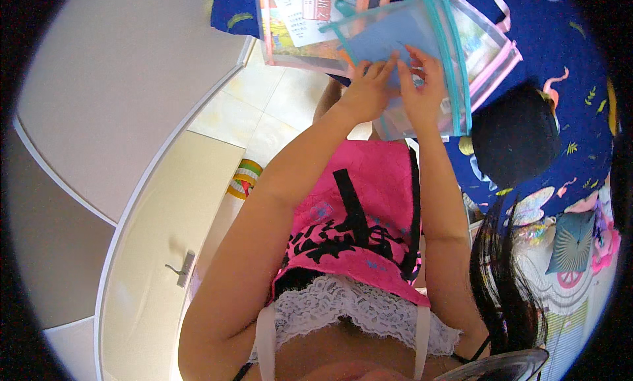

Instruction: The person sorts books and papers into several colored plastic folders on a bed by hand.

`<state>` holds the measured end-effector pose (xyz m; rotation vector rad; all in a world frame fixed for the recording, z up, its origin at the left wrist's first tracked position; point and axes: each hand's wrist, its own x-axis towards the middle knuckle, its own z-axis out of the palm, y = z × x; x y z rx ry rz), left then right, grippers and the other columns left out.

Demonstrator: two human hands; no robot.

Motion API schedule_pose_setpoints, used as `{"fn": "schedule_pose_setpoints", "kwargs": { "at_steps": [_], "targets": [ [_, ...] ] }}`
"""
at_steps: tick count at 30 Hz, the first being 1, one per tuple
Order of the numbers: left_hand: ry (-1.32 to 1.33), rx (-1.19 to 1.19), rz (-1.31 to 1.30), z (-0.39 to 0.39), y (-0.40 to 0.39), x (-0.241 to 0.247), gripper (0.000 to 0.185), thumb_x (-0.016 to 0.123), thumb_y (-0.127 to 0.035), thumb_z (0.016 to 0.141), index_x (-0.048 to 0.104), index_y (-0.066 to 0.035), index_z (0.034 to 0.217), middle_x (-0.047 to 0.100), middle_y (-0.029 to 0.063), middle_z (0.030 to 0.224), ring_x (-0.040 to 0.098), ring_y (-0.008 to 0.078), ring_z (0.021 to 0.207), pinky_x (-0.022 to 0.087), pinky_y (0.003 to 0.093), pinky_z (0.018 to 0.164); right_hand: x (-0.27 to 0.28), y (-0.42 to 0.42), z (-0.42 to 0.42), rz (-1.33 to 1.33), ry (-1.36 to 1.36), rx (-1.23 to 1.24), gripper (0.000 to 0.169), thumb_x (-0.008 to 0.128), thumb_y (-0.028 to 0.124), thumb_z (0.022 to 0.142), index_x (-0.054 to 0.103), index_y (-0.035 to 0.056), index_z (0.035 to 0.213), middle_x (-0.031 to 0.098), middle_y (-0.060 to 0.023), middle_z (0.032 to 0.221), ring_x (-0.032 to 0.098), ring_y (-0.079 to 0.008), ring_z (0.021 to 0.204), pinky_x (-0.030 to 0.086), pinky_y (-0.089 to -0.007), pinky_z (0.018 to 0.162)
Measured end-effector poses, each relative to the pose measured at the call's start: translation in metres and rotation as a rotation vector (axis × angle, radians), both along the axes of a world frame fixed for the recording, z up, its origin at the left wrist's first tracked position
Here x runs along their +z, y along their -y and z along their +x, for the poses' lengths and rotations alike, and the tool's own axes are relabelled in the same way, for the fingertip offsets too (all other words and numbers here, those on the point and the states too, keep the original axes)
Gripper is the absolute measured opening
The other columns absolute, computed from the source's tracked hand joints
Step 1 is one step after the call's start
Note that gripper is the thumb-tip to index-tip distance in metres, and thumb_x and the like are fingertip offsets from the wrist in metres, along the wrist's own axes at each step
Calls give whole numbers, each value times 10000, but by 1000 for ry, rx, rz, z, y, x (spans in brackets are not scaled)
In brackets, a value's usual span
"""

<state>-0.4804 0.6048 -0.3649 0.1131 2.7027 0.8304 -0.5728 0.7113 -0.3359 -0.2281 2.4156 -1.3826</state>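
A translucent mesh zip bag (405, 126) with teal trim lies tilted in front of me, with a flat blue item (381, 32) visible through it. My left hand (371, 94) rests against the bag's middle, its fingers stretched toward my other hand. Beside it, my right hand (426, 84) is over the same bag, with thumb and fingers bent and a gap between them. The fingertips of both hands come close together. Whether they pinch the mesh or a small thing is not clear. The teal zip edge (457, 69) runs to the right of my right hand.
Pink-trimmed mesh bags (494, 77) lie beneath and beside the teal one, and a printed paper (296, 15) is at the upper left. Dark blue patterned fabric (583, 134) carries a black item (517, 139). A door (148, 223) with a handle stands left of the tiled floor (242, 101).
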Motion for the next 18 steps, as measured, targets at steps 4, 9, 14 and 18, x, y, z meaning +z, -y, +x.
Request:
{"fn": "schedule_pose_setpoints", "kwargs": {
  "at_steps": [4, 9, 14, 18],
  "targets": [
    [-162, 347, 193, 1, 50, -4, 317, 622, -90, 750, 693, -143, 1055, 484, 171, 1341, 458, 345, 1195, 366, 468, 991, -7, 42, -23, -200, 144, -4, 193, 694, 168, 834, 685, 75, 1003, 643, -75, 928, 620, -172, 818, 512, -272, 706],
    [-179, 761, 25, 7, 115, -4, 423, 562, 15, 773, 613, -109, 1174, 519, 133, 1315, 483, 341, 1180, 399, 429, 992, -23, 103, -35, -247, 328, 134, 200, 704, 185, 835, 697, 38, 969, 671, -78, 829, 619, -122, 674, 512, -259, 664],
    [-245, 736, 83, 11, 136, -16, 388, 562, 8, 781, 615, -74, 1156, 533, 126, 1283, 488, 346, 1161, 392, 431, 991, -20, 139, -37, -274, 703, 43, 263, 666, 180, 883, 663, 61, 1117, 624, -28, 848, 579, -89, 701, 507, -237, 669],
    [-294, 773, 41, 8, 137, -18, 341, 574, -16, 813, 624, -68, 1145, 574, 122, 1228, 555, 304, 1074, 443, 398, 931, -18, 143, -14, -383, 868, -134, 342, 646, 179, 905, 608, 94, 1234, 602, -12, 872, 568, -95, 722, 505, -243, 690]
  ]
}}
